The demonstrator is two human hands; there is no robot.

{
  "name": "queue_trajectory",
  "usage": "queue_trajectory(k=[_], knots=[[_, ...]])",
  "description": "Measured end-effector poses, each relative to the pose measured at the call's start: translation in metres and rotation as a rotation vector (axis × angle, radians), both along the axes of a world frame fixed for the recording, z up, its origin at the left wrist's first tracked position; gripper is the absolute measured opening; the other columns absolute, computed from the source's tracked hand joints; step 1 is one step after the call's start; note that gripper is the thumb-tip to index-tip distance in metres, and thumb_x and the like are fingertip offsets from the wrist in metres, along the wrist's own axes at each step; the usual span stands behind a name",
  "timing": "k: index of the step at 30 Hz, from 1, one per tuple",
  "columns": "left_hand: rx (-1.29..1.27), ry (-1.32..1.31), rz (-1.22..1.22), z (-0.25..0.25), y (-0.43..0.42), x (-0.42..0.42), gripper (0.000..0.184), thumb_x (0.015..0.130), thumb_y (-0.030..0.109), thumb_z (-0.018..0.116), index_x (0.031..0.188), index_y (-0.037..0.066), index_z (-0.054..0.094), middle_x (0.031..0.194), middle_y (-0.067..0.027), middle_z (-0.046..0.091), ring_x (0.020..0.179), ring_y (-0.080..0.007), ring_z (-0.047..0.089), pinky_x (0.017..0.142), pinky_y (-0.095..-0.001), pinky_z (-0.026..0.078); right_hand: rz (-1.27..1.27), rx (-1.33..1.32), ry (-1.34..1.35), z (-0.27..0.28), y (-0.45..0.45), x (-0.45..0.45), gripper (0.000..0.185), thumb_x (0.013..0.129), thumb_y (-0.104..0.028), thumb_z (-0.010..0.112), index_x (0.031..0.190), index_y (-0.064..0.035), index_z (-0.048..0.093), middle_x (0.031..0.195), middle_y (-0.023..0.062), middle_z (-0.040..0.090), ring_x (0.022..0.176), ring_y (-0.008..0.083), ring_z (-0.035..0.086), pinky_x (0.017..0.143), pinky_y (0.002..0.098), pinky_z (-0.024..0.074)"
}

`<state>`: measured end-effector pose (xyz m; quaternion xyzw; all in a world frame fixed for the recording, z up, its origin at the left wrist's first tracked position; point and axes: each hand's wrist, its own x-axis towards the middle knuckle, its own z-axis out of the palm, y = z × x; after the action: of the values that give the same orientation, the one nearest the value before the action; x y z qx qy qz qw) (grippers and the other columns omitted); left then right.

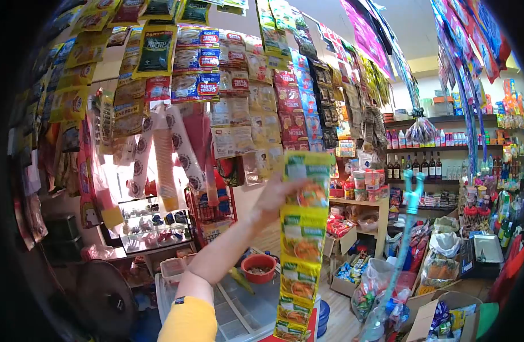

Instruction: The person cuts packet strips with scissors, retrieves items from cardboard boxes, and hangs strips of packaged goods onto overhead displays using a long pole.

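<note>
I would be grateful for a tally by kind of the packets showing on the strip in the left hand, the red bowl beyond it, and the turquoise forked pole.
Packets held in left hand: 5
Red bowl: 1
Turquoise forked pole: 1
Total: 7

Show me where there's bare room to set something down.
The counter top looks bare between the yellow sleeve and the held packet strip, below the red bowl. A patch of floor shows between the blue container and bagged goods. Crowded: overhead with packet rows; right with open boxes.

A red bowl [258, 277] sits on the glass-topped counter [230, 305].
</note>
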<state>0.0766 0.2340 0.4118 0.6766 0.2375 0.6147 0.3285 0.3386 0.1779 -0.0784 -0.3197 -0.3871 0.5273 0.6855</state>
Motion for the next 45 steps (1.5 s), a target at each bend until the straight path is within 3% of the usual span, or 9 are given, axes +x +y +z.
queue_trajectory(k=[10,13,17,22,27,31,35,39,45], knots=[[0.12,0.055,-0.175,0.106,0.024,-0.014,0.032,0.089,0.017,0.046,0.112,-0.004,0.051,0.103,-0.0143,0.062,0.091,-0.0245,0.063,0.08,-0.0369,0.052,0.204,0.065,-0.08,0.037,0.069,-0.069,0.02,0.086,-0.025,0.054,0.093,-0.0067,0.055,0.063,-0.0058,0.044,0.053,0.0042,0.039,0.047,0.0188,0.0292],[0.115,0.04,-0.227,0.124,0.041,-0.014,0.032,0.089,0.018,0.047,0.112,-0.005,0.051,0.104,-0.0151,0.062,0.091,-0.0251,0.063,0.08,-0.0376,0.052,0.342,0.201,-0.071,0.049,0.098,-0.087,0.028,0.086,-0.029,0.056,0.094,-0.0026,0.06,0.076,0.0028,0.059,0.064,0.0118,0.055,0.052,0.0276,0.0444],[-0.009,0.015,-0.302,0.141,0.056,-0.006,0.029,0.088,0.018,0.049,0.105,-0.004,0.054,0.098,-0.015,0.063,0.085,-0.0242,0.064,0.076,-0.038,0.053,0.333,0.227,0.06,0.076,0.12,-0.116,0.032,0.087,-0.032,0.055,0.083,-0.0004,0.06,0.057,0.0017,0.051,0.041,0.0077,0.04,0.038,0.0233,0.0306],[-0.141,-0.027,-0.12,0.158,0.108,-0.01,0.021,0.087,0.017,0.049,0.093,-0.002,0.057,0.085,-0.0133,0.064,0.072,-0.0227,0.064,0.068,-0.0362,0.054,0.274,0.359,-0.08,0.098,0.133,-0.116,0.028,0.084,-0.029,0.054,0.088,-0.001,0.057,0.058,0.0015,0.049,0.044,0.0087,0.04,0.039,0.0223,0.0306],[-0.31,-0.101,-0.063,0.143,0.207,-0.048,0.02,0.086,0.016,0.049,0.09,-0.001,0.058,0.083,-0.013,0.064,0.07,-0.0227,0.063,0.064,-0.0354,0.054,0.101,0.357,-0.103,0.113,0.14,-0.12,0.022,0.079,-0.011,0.051,0.098,-0.0032,0.058,0.069,0.0004,0.054,0.056,0.0081,0.046,0.051,0.0222,0.0366],[-0.238,-0.397,-0.142,0.11,0.212,-0.009,0.033,0.086,0.03,0.048,0.096,0.0,0.057,0.09,-0.0148,0.063,0.077,-0.0255,0.062,0.07,-0.0413,0.052,0.321,0.258,-0.06,0.112,0.168,-0.098,0.025,0.078,-0.011,0.05,0.101,-0.0024,0.058,0.07,0.0012,0.055,0.058,0.0088,0.047,0.052,0.0226,0.0381],[-0.188,-0.267,-0.4,0.085,0.208,0.039,0.039,0.081,0.033,0.06,0.105,0.002,0.056,0.102,-0.0125,0.062,0.087,-0.0245,0.062,0.076,-0.0392,0.051,0.559,0.127,0.006,0.118,0.21,-0.059,0.028,0.078,-0.01,0.05,0.104,-0.0016,0.058,0.072,0.002,0.056,0.06,0.0095,0.048,0.054,0.0231,0.0396],[0.303,0.021,0.148,0.064,0.232,0.065,0.045,0.068,-0.003,0.07,0.108,0.002,0.051,0.099,-0.0086,0.063,0.088,-0.0179,0.061,0.079,-0.0335,0.049,0.495,0.187,0.105,0.152,0.237,-0.041,0.031,0.082,-0.026,0.055,0.097,0.0009,0.054,0.064,0.0048,0.051,0.048,0.0117,0.044,0.042,0.0237,0.0356],[0.433,0.058,0.48,0.116,0.249,0.093,0.039,0.069,-0.003,0.069,0.103,0.001,0.051,0.094,-0.0091,0.063,0.08,-0.0175,0.062,0.07,-0.0326,0.05,0.652,0.204,0.154,0.202,0.271,-0.028,0.038,0.082,-0.032,0.061,0.092,0.0038,0.053,0.066,0.0083,0.05,0.045,0.0141,0.046,0.035,0.0254,0.0357]])
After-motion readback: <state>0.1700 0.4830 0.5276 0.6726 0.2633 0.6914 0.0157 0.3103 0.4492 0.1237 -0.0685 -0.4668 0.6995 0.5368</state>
